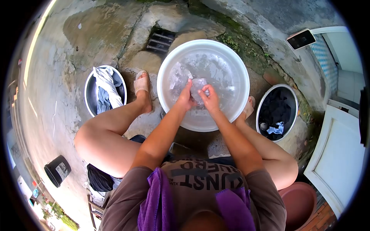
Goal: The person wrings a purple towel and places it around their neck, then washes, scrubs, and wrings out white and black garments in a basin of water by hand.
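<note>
White laundry (110,85) crowds a small basin (90,87) out on the left, and from there we come to the left hand (186,97), reaching forward into the big white tub (162,82), fingers stretched along the left side of a pale, wet-looking cloth (199,84); whether they close on it, I can't tell from here. Dead centre, that cloth lies just ahead of and between the hands, touching both, so bunched that no long axis shows, and neither hand is clearly nearer! Next the right hand (210,98), fingers curled, thumb pointing inward, gripping the cloth's right side. Both forearms slope inward between the bent knees. Far right, dark clothes (274,109) sit in a second basin (296,107).
</note>
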`<act>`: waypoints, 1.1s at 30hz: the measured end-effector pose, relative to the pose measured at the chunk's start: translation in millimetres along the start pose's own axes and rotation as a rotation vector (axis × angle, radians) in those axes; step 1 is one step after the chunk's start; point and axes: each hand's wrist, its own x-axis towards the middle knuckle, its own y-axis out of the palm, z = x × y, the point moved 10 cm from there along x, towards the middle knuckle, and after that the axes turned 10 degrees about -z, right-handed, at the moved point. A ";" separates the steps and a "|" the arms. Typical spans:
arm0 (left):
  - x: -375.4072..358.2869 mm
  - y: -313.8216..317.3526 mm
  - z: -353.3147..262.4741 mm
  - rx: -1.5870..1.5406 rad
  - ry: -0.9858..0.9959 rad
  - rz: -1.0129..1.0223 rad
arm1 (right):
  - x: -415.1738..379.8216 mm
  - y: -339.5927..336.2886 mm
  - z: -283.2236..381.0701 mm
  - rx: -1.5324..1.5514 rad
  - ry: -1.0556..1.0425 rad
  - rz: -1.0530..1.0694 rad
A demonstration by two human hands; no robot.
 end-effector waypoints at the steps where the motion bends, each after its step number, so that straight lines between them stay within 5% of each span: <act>1: 3.7 0.1 -4.9 -0.040 0.026 0.067 | -7.1 12.6 20.0 0.087 -0.058 0.058; 5: -28.5 21.0 -17.1 -0.206 -0.106 0.448 | -48.7 34.1 125.3 0.229 -0.267 0.061; 9: 68.8 -15.1 -6.8 -0.393 0.066 0.574 | -42.9 23.7 136.1 -0.080 -0.437 -0.100; 10: 42.9 -2.0 -4.0 -0.393 0.062 0.572 | -19.0 17.8 108.0 -0.223 -0.296 -0.126; 12: -12.1 7.4 -2.3 -0.192 0.221 0.071 | 6.7 1.4 63.6 -0.367 -0.160 -0.150; 13: -8.2 5.0 4.8 -0.152 0.217 -0.013 | 11.6 -5.8 60.1 -0.367 -0.163 -0.174; 17: -1.2 -9.6 -6.3 -0.236 0.227 0.033 | -15.1 -3.5 92.5 -0.197 -0.270 -0.217; 19: -19.7 9.3 -5.5 -0.267 -0.055 0.501 | -51.7 24.4 138.3 -0.084 -0.392 -0.047; 22: -33.4 9.6 -27.9 -0.355 0.095 0.406 | -74.3 39.5 168.5 -0.167 -0.643 -0.075; 23: -23.1 2.7 -40.5 -0.322 0.333 0.439 | -60.3 37.1 150.2 -0.209 -0.649 -0.133; 24: -5.4 -2.3 -31.8 -0.322 0.334 0.434 | -41.4 28.8 123.6 -0.249 -0.561 -0.185; 26: -24.6 -10.3 -12.7 -0.231 0.135 -0.122 | -9.0 -0.1 79.5 -0.351 -0.429 -0.222; 29: -31.1 14.0 -5.5 0.016 0.190 -0.013 | 10.0 -37.3 18.2 -0.616 -0.238 -0.201; 32: 5.3 7.4 -4.3 0.210 0.379 0.113 | 19.0 -71.7 -43.4 -0.511 -0.031 -0.296; 33: 16.2 2.9 -15.1 0.602 0.778 0.098 | 15.9 -74.9 -38.4 -0.524 -0.238 -0.417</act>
